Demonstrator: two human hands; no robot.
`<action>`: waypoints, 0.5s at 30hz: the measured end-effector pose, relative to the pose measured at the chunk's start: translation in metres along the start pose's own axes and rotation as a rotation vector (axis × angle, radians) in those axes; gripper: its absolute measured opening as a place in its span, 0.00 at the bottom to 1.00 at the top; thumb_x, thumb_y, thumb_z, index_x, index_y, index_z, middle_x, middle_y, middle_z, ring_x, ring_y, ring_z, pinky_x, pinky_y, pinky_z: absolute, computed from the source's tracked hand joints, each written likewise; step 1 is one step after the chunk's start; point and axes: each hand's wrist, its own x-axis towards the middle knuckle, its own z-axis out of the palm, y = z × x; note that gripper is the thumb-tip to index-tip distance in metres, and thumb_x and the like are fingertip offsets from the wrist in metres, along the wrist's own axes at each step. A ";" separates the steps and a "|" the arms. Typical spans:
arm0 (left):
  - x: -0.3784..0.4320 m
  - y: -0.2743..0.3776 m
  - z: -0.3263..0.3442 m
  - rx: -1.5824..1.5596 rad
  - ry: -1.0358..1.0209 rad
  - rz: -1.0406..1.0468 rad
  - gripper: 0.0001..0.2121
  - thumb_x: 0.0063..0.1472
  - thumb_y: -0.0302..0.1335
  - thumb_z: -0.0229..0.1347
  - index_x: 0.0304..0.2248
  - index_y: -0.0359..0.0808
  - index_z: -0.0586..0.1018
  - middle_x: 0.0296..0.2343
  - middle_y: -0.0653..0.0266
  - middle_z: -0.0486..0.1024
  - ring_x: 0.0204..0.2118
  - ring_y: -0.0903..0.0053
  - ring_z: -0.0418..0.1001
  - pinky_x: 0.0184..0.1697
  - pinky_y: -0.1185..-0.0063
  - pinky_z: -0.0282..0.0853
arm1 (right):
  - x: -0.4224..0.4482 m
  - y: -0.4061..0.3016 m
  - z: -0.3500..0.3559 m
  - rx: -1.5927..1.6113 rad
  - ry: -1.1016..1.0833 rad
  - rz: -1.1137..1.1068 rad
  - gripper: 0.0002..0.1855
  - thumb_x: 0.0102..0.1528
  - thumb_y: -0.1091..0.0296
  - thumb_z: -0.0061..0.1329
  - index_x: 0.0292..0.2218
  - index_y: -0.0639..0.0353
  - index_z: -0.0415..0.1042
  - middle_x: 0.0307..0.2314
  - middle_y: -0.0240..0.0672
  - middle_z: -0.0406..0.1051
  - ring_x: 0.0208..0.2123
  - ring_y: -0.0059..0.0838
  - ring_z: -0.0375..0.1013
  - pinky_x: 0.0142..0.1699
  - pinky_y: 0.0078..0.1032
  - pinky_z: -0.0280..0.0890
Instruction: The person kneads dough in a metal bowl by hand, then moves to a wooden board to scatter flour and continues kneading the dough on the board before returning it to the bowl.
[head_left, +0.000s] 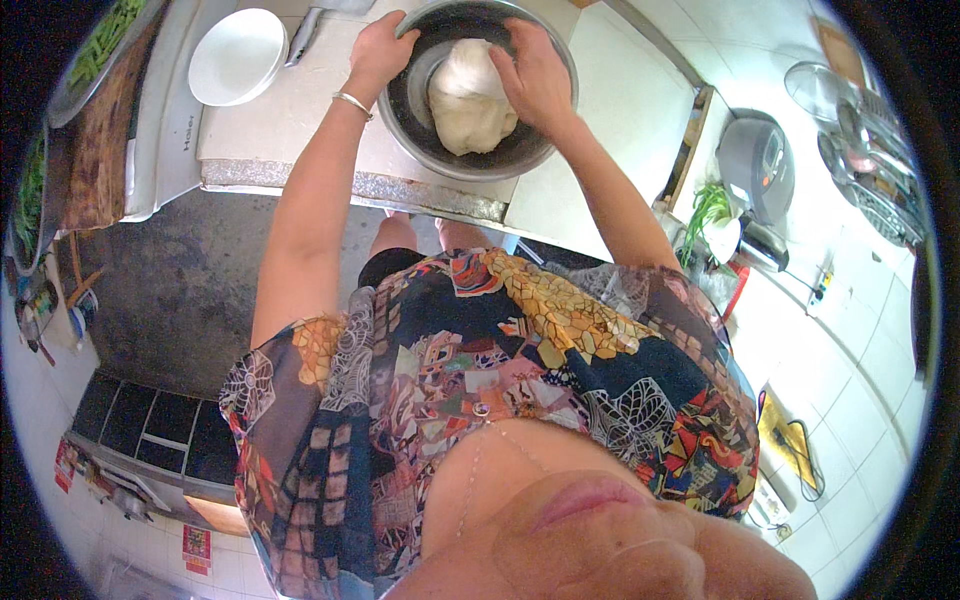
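Note:
A round metal bowl (525, 161) stands on the light countertop in front of me. In it lies a smooth, pale lump of dough (474, 105), its upper part bulging and glossy. My left hand (380, 52), with a bangle at the wrist, grips the bowl's left rim, the thumb over the inner side. My right hand (536, 79) reaches over the bowl's right side. Its thumb lies against the dough while the other fingers bend down at the far side, their tips partly hidden, so its grip is unclear.
White bowls (238, 58), apparently stacked, and a cleaver (306, 36) are left of the metal bowl. Farther left, green vegetables (105, 41) fill a container beside a wooden board (97, 150). A rice cooker (756, 161), kettle (761, 244) and leafy greens (706, 214) stand to the right.

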 end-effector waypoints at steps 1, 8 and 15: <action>0.004 0.007 0.005 0.008 0.005 0.015 0.21 0.56 0.41 0.57 0.47 0.40 0.76 0.37 0.51 0.79 0.42 0.55 0.76 0.45 0.64 0.71 | 0.026 0.029 0.017 -0.055 -0.094 -0.169 0.22 0.62 0.53 0.42 0.48 0.62 0.69 0.41 0.46 0.74 0.46 0.45 0.71 0.51 0.36 0.65; 0.004 -0.007 -0.007 -0.051 0.130 0.088 0.19 0.54 0.32 0.59 0.43 0.29 0.77 0.39 0.42 0.76 0.44 0.48 0.74 0.47 0.64 0.70 | 0.058 0.033 0.067 0.153 -0.550 0.110 0.24 0.63 0.50 0.35 0.46 0.59 0.73 0.41 0.45 0.74 0.46 0.46 0.71 0.53 0.36 0.63; -0.008 0.000 0.012 -0.027 0.151 0.145 0.19 0.54 0.33 0.60 0.43 0.30 0.77 0.38 0.42 0.76 0.43 0.49 0.73 0.47 0.64 0.70 | 0.025 0.000 0.020 -0.202 -0.547 0.168 0.26 0.61 0.45 0.35 0.38 0.56 0.77 0.35 0.48 0.75 0.41 0.50 0.74 0.47 0.43 0.67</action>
